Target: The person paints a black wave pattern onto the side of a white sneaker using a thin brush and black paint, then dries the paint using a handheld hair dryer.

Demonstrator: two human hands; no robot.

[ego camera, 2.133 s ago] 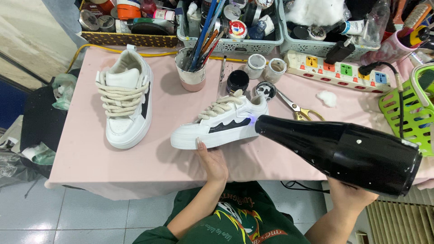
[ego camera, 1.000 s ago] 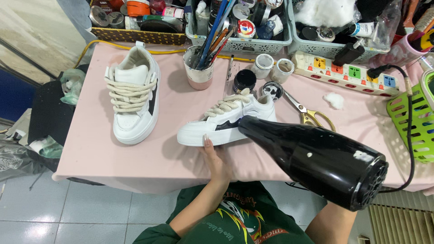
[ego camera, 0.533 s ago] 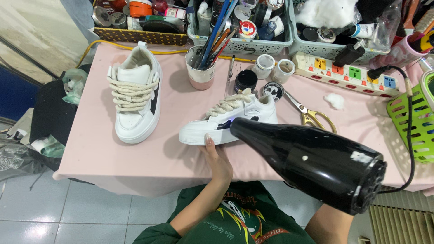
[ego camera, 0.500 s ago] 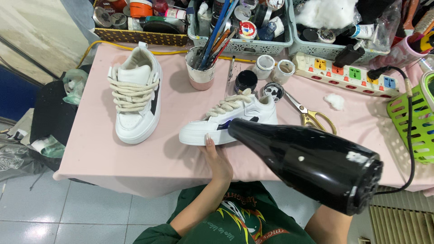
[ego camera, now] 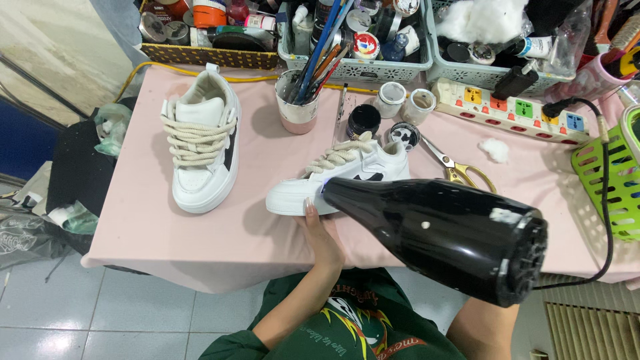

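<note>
On the pink-covered table (ego camera: 167,233) a white low-top sneaker with a black side panel and cream laces (ego camera: 333,180) lies on its side near the front edge, toe pointing left. The left hand (ego camera: 321,230) rests flat against its sole edge, fingertips touching the white rubber, steadying it rather than gripping it. A large glossy black hair dryer (ego camera: 440,233) points its nozzle at the sneaker's side, almost touching it; the right hand holding it is hidden beneath the dryer body, so its grip cannot be told. The matching second white sneaker (ego camera: 202,157) stands upright well to the left. Gold-handled scissors (ego camera: 457,170) lie just behind the dryer.
</note>
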